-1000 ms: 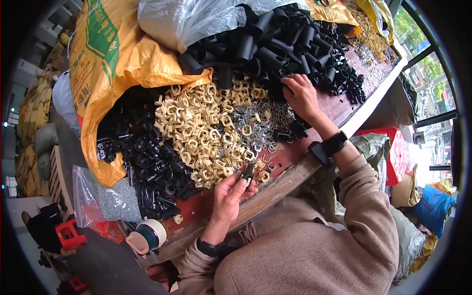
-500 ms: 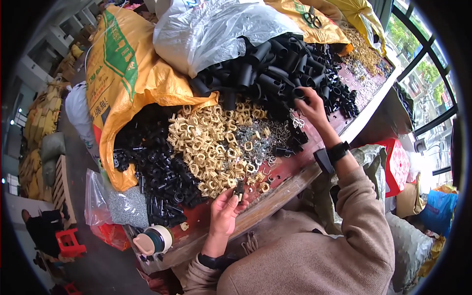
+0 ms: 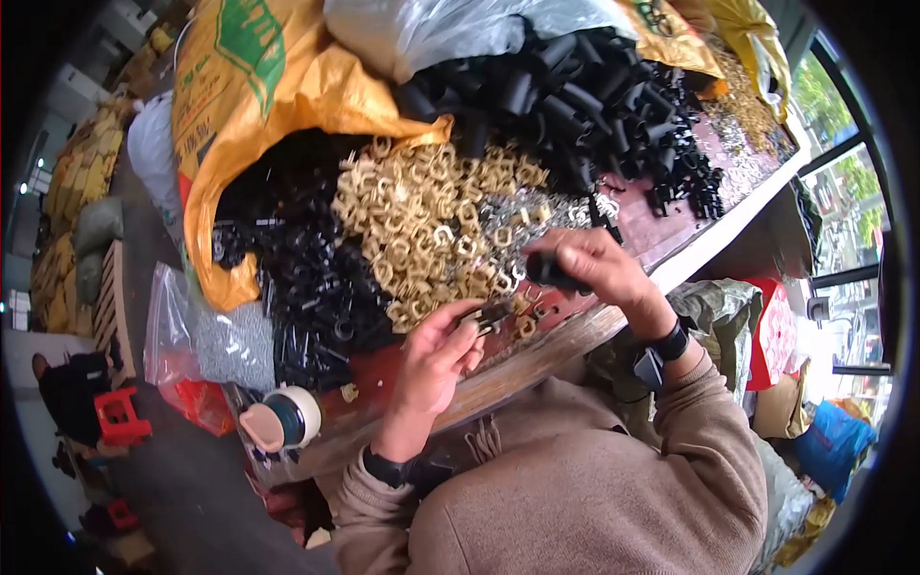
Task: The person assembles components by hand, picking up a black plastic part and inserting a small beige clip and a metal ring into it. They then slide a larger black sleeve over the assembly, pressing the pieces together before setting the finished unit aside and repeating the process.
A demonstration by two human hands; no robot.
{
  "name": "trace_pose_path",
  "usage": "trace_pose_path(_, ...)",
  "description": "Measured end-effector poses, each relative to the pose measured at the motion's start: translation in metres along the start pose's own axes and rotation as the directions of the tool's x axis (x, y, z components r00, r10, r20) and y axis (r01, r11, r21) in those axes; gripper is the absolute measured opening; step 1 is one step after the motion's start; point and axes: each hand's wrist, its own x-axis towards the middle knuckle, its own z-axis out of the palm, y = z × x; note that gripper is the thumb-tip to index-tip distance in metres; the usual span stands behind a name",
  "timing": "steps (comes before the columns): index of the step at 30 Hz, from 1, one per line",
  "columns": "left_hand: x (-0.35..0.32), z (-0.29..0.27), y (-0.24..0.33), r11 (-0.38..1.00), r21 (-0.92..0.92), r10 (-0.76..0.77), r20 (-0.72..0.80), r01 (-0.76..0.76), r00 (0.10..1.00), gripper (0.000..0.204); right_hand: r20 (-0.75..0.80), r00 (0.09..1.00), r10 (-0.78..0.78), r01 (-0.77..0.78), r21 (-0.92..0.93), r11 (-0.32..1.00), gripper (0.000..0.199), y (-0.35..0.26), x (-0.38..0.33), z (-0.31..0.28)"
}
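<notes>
My left hand (image 3: 439,356) pinches a small dark part (image 3: 491,314) with a pale gold piece at it, just above the table's front edge. In my right hand (image 3: 604,268) is a black plastic sleeve (image 3: 556,271), gripped between thumb and fingers a short way to the right of the small part. The two pieces are apart. Behind my hands lies a heap of beige plastic rings (image 3: 407,225), with loose silvery metal clips (image 3: 508,216) beside it. A large pile of black sleeves (image 3: 585,105) rises behind these.
Small black fittings (image 3: 316,287) spill from an orange woven sack (image 3: 216,192) on the left. A lidded cup (image 3: 287,419) stands at the table's near left corner, by a clear bag of grey bits (image 3: 230,340). The wooden table edge (image 3: 537,359) runs before me.
My right hand has come from the black sleeve pile toward my left hand, bringing one sleeve. The left hand still holds its small part. The whole view has shifted somewhat.
</notes>
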Motion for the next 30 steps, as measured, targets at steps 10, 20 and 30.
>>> trace_pose_path(10,0.003,-0.009,-0.003,0.982,0.187,-0.036,0.055,0.025,0.998,0.027,0.282,0.94,-0.19,0.315,-0.515,0.797,0.037,0.013,0.014,0.027)
trace_pose_path(20,0.002,-0.009,-0.008,0.976,0.206,0.063,0.018,-0.065,0.998,0.026,0.224,0.972,-0.063,0.182,-0.563,0.806,0.038,0.015,-0.001,0.025)
trace_pose_path(30,0.006,-0.008,-0.022,0.962,0.271,0.009,-0.045,0.003,0.999,0.025,0.009,1.0,-0.026,0.025,-0.618,0.786,0.034,0.021,-0.007,0.061)
